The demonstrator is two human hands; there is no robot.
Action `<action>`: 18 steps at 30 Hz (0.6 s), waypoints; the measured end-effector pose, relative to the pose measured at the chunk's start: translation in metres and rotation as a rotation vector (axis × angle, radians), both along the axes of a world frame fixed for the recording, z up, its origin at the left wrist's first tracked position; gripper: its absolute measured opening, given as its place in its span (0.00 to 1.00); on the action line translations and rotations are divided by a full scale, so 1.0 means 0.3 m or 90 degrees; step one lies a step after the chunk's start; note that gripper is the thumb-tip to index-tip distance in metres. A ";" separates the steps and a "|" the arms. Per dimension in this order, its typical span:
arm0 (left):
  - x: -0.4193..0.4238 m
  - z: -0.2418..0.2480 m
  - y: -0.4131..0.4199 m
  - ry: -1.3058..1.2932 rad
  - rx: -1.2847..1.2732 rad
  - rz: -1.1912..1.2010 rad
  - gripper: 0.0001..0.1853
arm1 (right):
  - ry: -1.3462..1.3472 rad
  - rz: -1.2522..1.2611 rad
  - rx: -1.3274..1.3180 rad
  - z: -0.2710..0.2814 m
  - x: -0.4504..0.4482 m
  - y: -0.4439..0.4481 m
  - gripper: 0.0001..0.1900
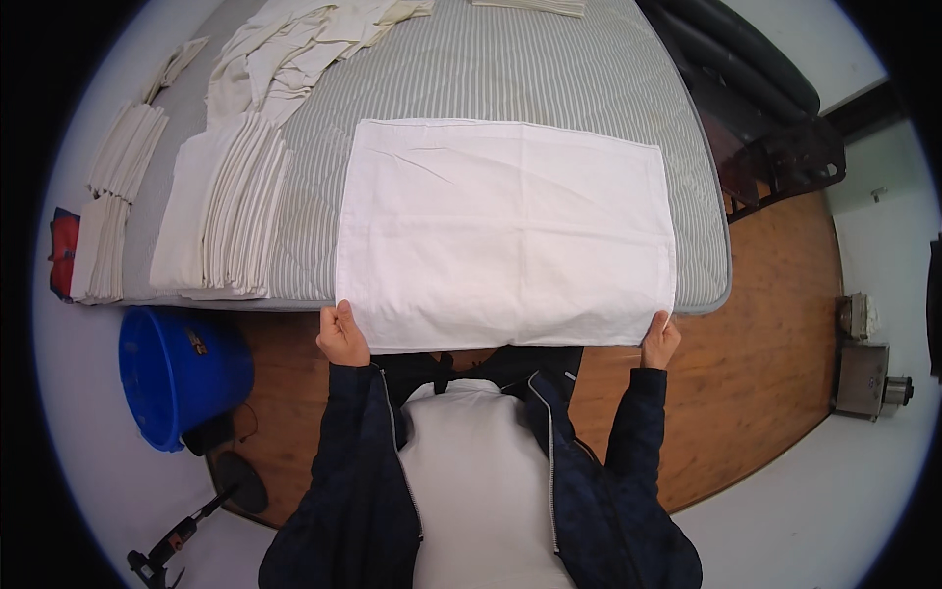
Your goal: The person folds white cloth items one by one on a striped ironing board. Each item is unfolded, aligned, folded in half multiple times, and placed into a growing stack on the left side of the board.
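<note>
A white rectangular cloth (508,228) lies spread over the front of a striped mattress (471,81), with faint fold creases crossing its middle. Its near edge hangs a little past the mattress, in front of my body. My left hand (344,337) grips the near left corner, thumb on top. At the near right corner my right hand (661,340) pinches the same cloth. To the left of it stands a row of folded white cloths (224,210), packed close together. Behind that row is a loose heap of unfolded cloths (294,59).
More folded cloths (125,151) line the mattress's left side by a red and blue item (65,247). A blue bucket (173,375) stands on the wooden floor (765,353) at left. Dark wooden furniture (780,166) sits at right. Another folded stack (530,6) shows at the far edge.
</note>
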State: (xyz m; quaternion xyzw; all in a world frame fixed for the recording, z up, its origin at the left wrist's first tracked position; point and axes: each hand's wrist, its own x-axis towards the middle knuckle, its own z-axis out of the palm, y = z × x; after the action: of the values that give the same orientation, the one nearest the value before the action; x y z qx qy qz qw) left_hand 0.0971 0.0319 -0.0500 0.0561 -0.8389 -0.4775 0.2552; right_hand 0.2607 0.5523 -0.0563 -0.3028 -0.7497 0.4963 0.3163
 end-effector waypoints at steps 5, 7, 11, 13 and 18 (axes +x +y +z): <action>-0.016 -0.012 -0.025 0.009 -0.038 -0.015 0.22 | 0.025 -0.024 0.054 0.019 -0.018 0.003 0.35; -0.019 -0.022 -0.039 0.004 -0.037 -0.023 0.22 | -0.003 -0.016 0.031 0.025 -0.010 0.008 0.32; 0.002 -0.022 -0.068 -0.028 -0.017 -0.078 0.14 | -0.039 0.059 -0.185 0.037 0.042 0.021 0.23; 0.026 -0.007 -0.073 -0.040 0.139 -0.149 0.08 | -0.042 0.105 -0.247 0.052 0.086 0.026 0.15; 0.130 0.105 -0.160 -0.275 0.370 -0.232 0.17 | 0.037 0.131 -0.278 0.140 0.177 0.002 0.26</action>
State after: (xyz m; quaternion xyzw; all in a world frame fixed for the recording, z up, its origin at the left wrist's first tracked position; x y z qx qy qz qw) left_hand 0.1361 -0.0161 -0.0186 0.0755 -0.6995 -0.7094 -0.0424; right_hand 0.3138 0.5529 -0.0143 -0.2718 -0.6423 0.6844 0.2126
